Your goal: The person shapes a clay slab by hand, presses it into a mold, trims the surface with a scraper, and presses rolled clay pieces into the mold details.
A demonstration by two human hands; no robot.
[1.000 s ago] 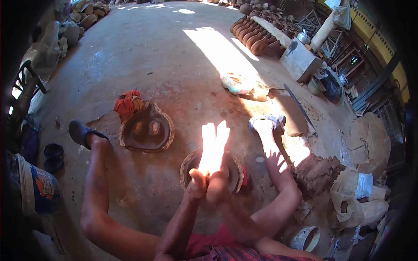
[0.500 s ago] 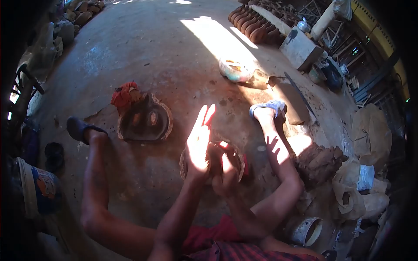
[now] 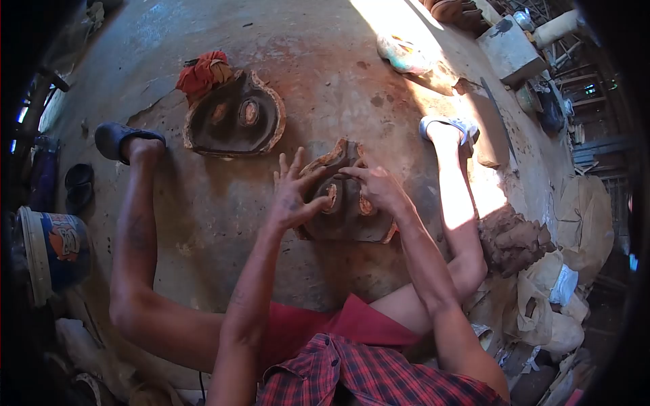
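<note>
A mould with a rough reddish rim and dark clay lining (image 3: 349,227) lies on the floor between my legs; two oval pieces stand in it. My left hand (image 3: 294,193) is over its left edge, open, fingers spread, thumb near the left oval. My right hand (image 3: 382,193) reaches over its upper right side. Its forefinger points left and nearly meets my left forefinger; the other fingers are curled, and anything in them is hidden. A second similar mould (image 3: 233,132) sits farther off to the left, with a crumpled red cloth (image 3: 203,76) at its top edge.
A lump of dark clay (image 3: 514,240) lies right of my right leg, beside plastic bags (image 3: 582,216). A bucket (image 3: 61,250) stands at the left. A pale bowl (image 3: 404,54) and a grey block (image 3: 511,51) are farther off, upper right.
My hands were held upright, palms close together, over the near mould. They have parted and lowered to its upper part, the left with fingers spread. The view has shifted, showing more of the mould.
</note>
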